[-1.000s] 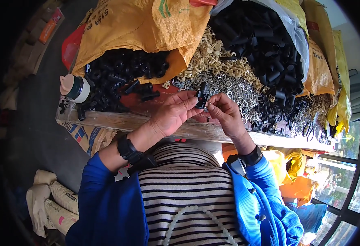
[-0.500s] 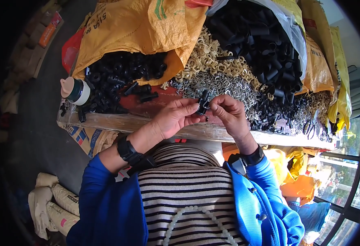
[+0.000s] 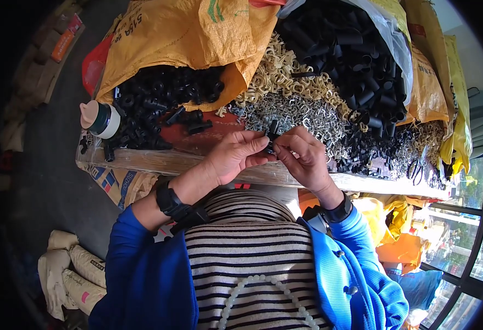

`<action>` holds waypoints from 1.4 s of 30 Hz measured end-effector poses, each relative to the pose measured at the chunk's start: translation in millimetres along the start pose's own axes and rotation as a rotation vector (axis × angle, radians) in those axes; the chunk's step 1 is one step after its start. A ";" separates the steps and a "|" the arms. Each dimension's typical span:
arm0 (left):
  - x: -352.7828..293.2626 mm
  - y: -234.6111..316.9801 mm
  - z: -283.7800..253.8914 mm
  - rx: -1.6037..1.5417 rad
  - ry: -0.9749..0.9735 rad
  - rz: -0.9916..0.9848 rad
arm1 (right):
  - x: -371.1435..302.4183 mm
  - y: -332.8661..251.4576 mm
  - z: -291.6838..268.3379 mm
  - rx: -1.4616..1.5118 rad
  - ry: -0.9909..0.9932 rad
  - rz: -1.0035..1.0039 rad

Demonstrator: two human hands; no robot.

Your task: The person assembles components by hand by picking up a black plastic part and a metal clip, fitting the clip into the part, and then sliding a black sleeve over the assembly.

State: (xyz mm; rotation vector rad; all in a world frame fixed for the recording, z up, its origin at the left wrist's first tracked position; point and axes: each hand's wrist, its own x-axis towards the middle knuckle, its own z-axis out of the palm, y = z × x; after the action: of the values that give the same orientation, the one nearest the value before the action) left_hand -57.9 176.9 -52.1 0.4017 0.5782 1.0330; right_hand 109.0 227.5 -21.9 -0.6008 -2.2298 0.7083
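Above the table's front edge, my left hand pinches a small black plastic fitting between thumb and fingers. My right hand meets it from the other side, thumb and forefinger pressed on the fitting's lower right part. Whether a smaller piece sits in the right fingertips is hidden. Beyond the hands lies a heap of small silvery metal clips, with cream-coloured plastic rings behind it. Several similar black fittings spill from an orange woven sack at the left.
A pile of black tube pieces fills the back right. Small black parts and scissors lie at the table's right. A cup with a pink lid stands at the left edge. Full sacks rest on the floor.
My right hand has shifted slightly left and down, its fingertips closing onto the black fitting. The left hand stays nearly in place, still holding the fitting.
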 end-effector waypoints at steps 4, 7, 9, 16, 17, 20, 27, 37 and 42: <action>0.0 1.4 1.5 0.072 0.045 -0.001 | 0.0 -0.5 1.4 0.126 -0.054 0.195; 0.8 0.7 -4.4 0.129 0.001 0.005 | 0.3 2.8 4.4 0.528 -0.044 0.449; 0.1 0.8 -6.5 0.129 0.007 -0.004 | -0.2 6.6 6.5 0.729 -0.038 0.573; -5.1 6.0 -11.7 0.130 0.054 0.000 | 13.0 35.0 -0.3 0.880 -0.223 0.562; -5.5 5.4 -16.0 0.092 0.107 0.027 | 18.8 37.3 1.2 0.880 -0.230 0.556; -5.1 3.0 -28.5 0.020 0.209 0.085 | 43.2 35.6 10.5 -0.002 -0.262 0.003; -10.3 5.3 -32.4 -0.067 0.349 0.133 | 59.9 81.6 45.7 -0.702 -0.146 -0.148; -4.6 3.1 -30.4 -0.067 0.326 0.128 | 32.8 65.7 1.5 0.374 -0.065 0.556; 1.0 1.7 -20.0 -0.047 0.291 0.104 | 20.3 47.1 -3.3 0.845 0.006 0.737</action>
State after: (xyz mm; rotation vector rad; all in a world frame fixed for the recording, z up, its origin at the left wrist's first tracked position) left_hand -71.1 179.4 -67.0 0.2428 0.7974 1.2133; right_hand 108.1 275.6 -40.2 -0.9476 -1.4300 1.8613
